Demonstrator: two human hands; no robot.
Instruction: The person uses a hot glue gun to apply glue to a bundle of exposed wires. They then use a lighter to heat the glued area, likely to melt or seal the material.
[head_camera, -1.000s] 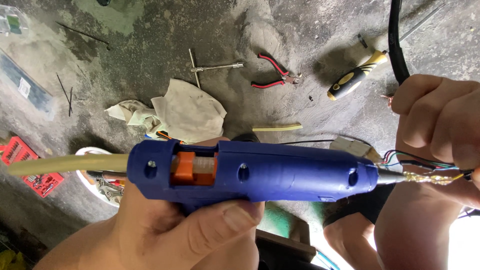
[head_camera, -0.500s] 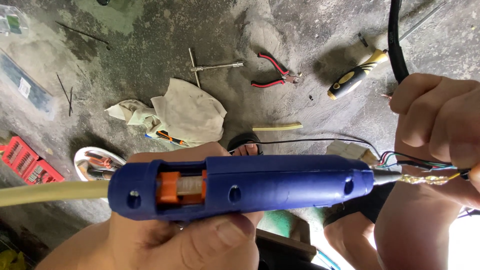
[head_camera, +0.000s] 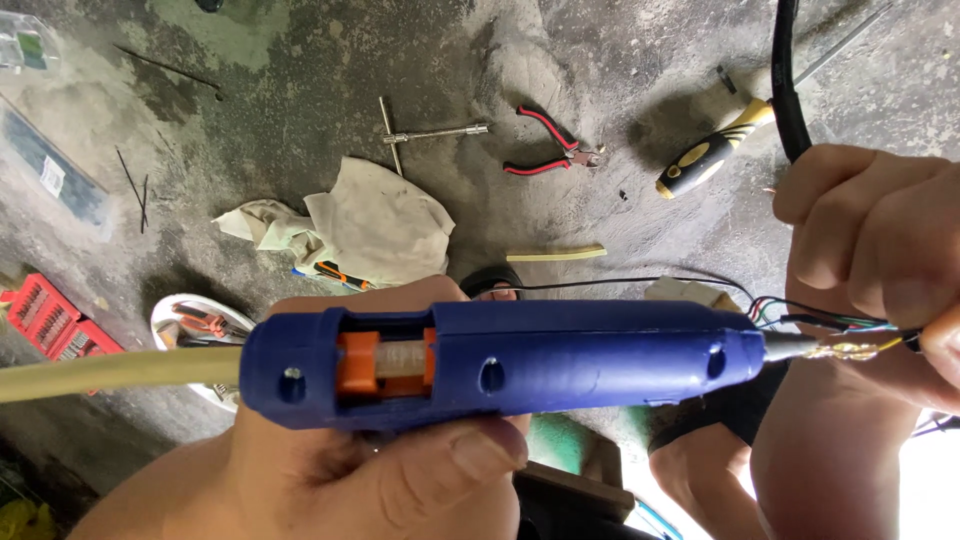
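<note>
Fingers of the left hand (head_camera: 370, 470) wrap closed around the blue glue gun (head_camera: 500, 362), held level across the view with a pale glue stick (head_camera: 110, 370) entering its back end. Its metal nozzle (head_camera: 790, 347) touches the twisted bare wire joint (head_camera: 850, 351), which the right hand (head_camera: 880, 250) pinches in a closed grip among thin coloured wires (head_camera: 800, 312). Below on the concrete floor (head_camera: 300, 80) lie a crumpled rag (head_camera: 370, 225), red-handled pliers (head_camera: 550, 145), a yellow-and-black screwdriver (head_camera: 715, 150), a T-shaped wrench (head_camera: 420, 133) and a red bit case (head_camera: 45, 315)
</note>
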